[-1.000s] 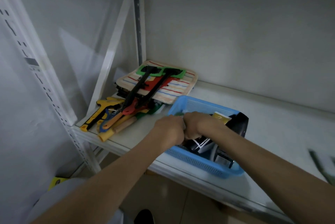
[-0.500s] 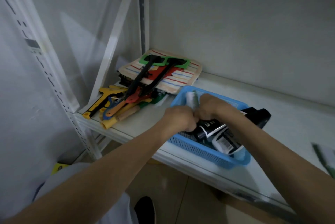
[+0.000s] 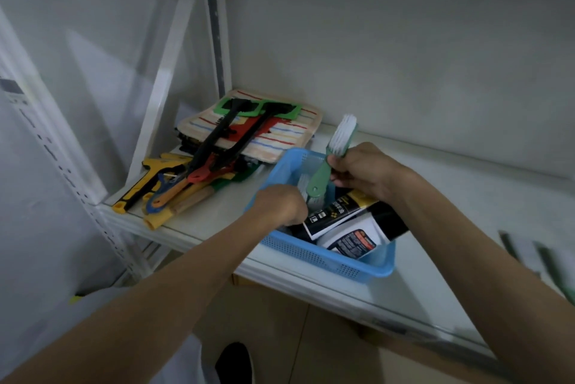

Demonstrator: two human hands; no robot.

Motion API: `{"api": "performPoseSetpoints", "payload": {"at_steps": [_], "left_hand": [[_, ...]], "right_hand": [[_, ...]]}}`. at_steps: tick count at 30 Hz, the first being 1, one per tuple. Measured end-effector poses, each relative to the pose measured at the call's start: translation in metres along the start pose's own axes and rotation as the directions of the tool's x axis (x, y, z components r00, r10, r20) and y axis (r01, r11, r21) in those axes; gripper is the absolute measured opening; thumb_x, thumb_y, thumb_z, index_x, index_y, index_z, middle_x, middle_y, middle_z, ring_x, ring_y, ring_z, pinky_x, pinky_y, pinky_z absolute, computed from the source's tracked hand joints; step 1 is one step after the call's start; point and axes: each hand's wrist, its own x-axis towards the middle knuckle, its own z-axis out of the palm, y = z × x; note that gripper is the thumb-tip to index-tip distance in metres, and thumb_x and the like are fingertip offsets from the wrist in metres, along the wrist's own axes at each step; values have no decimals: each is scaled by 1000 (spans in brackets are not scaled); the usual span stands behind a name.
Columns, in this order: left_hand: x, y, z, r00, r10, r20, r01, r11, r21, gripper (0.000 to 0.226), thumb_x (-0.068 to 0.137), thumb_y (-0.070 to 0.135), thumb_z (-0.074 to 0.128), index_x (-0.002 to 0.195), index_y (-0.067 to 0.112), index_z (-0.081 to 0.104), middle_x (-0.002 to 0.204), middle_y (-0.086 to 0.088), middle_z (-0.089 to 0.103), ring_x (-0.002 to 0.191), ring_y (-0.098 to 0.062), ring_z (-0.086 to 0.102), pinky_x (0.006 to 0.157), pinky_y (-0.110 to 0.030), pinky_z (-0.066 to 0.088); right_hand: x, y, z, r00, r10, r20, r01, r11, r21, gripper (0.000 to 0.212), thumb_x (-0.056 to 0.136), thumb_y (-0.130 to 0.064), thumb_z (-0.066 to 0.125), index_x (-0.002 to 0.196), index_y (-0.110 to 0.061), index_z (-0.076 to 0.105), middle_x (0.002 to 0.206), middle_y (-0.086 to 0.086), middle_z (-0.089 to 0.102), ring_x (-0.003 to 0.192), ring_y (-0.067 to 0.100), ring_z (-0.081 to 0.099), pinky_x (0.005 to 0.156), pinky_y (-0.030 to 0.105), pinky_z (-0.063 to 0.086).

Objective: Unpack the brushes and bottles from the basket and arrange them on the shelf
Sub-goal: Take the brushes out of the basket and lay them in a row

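Right hand [image 3: 362, 170] holds green brush [image 3: 334, 153] above blue basket [image 3: 326, 259]

The basket [image 3: 311, 254] sits on the shelf [image 3: 451, 212], right of the tool pile [image 3: 174, 190], bottles [image 3: 351, 240] inside.

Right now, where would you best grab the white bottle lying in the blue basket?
Probably take the white bottle around the middle of its body, coming down from above. It lies on its side by the near wall of the basket, label side up, so that broad flank is exposed. The wall and the black bottle beside it block a sideways reach.
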Motion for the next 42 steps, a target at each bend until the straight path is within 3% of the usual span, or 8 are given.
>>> {"api": "performPoseSetpoints", "payload": {"at_steps": [7,13,17,21,26,31,36,42], "left_hand": [[11,5,-4,999,-30,23,34,985,-172,12,88,12,52,87,1,58,72,-9,58,63,-21,56,58,-26,44],[7,-5,-14,962,-81,-259,37,985,-170,32,80,32,68,99,12,51,83,-4,56,82,-25,61,69,-32,50],[-10,-2,-43,818,-128,-561,-33,963,-269,28,87,38,58,85,11,64,84,-4,63,80,-28,62,61,-31,42],[-43,34,-48,679,124,-723,-460,840,-289,35,96,32,53,71,9,60,63,4,59,58,-15,54,49,-24,37],[-57,123,-10,823,315,-473,-568,481,-668,34,94,29,59,68,9,63,47,-2,58,36,-12,49,41,-19,35],[-67,203,55,872,459,-169,-469,688,-554,35,95,35,51,77,8,64,64,-8,67,46,-13,61,44,-21,46],[-59,233,79,903,397,-162,-429,831,-354,24,96,23,50,105,3,60,108,-17,64,94,-33,65,63,-28,45],[-41,231,94,925,374,-66,-368,841,-397,26,96,24,48,106,2,59,109,-18,65,86,-31,68,62,-32,56]], "right_hand": [[-26,-14,-16,967,-256,-4,244,916,318,20,97,-4,52,81,-2,62,71,9,59,61,16,54,57,24,50],[-70,-13,-80,925,-354,-140,377,800,467,17,97,-9,52,86,-5,64,69,3,63,61,12,58,62,23,52],[-95,15,-141,915,-287,-285,343,924,170,17,96,-9,54,83,-4,64,67,4,60,56,10,59,59,21,53],[-108,42,-192,930,-48,-363,8,994,-110,18,93,-7,60,80,5,65,45,1,61,40,8,57,43,15,51],[-116,81,-222,882,161,-443,-325,888,-324,28,91,-12,64,70,6,62,50,13,60,30,13,53,39,18,50],[-113,114,-218,904,205,-375,-367,821,-438,27,88,-12,68,70,6,64,57,14,61,40,16,55,40,21,50],[-107,126,-220,900,93,-426,-306,829,-468,27,87,-10,66,83,16,70,62,20,64,46,21,56,55,32,54],[-98,138,-224,882,-7,-471,-301,761,-575,26,85,-17,65,81,7,71,59,11,65,53,20,59,64,31,53]]}}
